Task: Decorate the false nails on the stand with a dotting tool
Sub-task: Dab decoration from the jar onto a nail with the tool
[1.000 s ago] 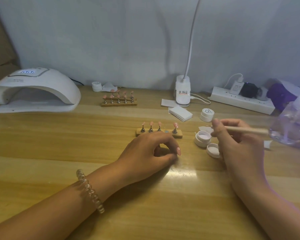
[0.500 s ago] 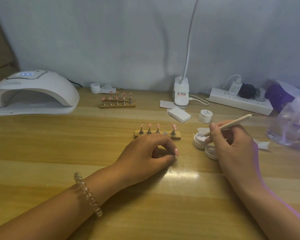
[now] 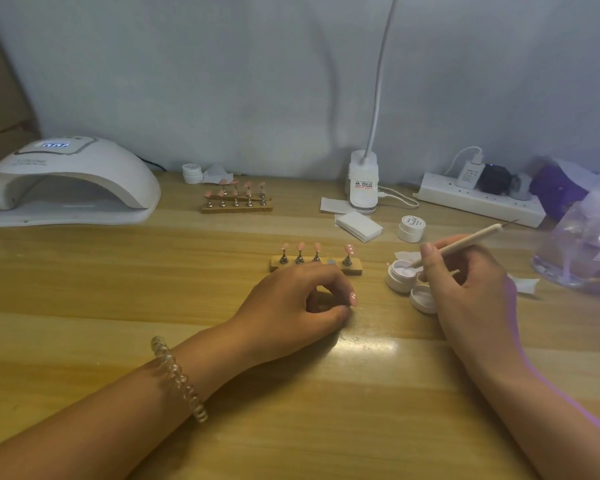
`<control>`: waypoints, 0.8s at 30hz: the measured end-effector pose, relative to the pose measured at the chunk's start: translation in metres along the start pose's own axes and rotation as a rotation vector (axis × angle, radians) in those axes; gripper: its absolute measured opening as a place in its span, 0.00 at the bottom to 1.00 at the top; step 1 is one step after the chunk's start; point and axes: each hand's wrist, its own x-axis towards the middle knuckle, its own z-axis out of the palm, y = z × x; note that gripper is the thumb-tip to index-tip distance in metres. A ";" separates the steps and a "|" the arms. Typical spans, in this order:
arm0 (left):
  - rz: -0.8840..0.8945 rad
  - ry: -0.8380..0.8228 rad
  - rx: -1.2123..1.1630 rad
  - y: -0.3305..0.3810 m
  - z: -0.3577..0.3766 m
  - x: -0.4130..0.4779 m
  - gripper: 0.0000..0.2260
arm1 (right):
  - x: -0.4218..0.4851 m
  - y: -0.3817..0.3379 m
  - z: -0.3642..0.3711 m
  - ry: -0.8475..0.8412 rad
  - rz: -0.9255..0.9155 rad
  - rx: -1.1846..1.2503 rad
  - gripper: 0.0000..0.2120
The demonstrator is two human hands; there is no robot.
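The left hand [image 3: 291, 303] is resting on the table [image 3: 84, 289], fingers curled together, forefinger and thumb pinching a pink nail [image 3: 353, 299]. The stand [image 3: 316, 265] is sitting just beyond its knuckles, carrying four upright nails. The right hand [image 3: 465, 282] is gripping the tool [image 3: 471, 239] between thumb and curled fingers, the lower tip dipping into the open jar [image 3: 399, 280]. The lid [image 3: 423, 299] is lying just beside the jar.
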 end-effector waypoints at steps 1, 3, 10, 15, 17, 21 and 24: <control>0.001 -0.001 -0.001 0.000 0.000 0.000 0.06 | 0.000 0.000 0.000 -0.010 0.001 -0.006 0.05; 0.005 0.000 -0.004 0.000 0.000 0.000 0.06 | -0.001 -0.001 0.000 0.011 0.001 0.028 0.04; 0.022 0.003 -0.012 0.001 0.000 0.000 0.05 | -0.013 -0.033 -0.007 0.079 -0.068 0.388 0.05; 0.034 0.005 -0.006 0.002 0.000 0.000 0.05 | -0.033 -0.040 0.005 -0.150 0.210 0.593 0.11; 0.041 0.006 -0.004 0.002 0.000 0.000 0.05 | -0.035 -0.040 0.009 -0.216 0.306 0.571 0.11; 0.046 0.013 -0.012 0.001 0.001 0.000 0.05 | -0.035 -0.041 0.011 -0.242 0.356 0.541 0.12; 0.051 0.011 -0.012 0.000 0.002 0.000 0.06 | -0.036 -0.042 0.013 -0.229 0.339 0.489 0.12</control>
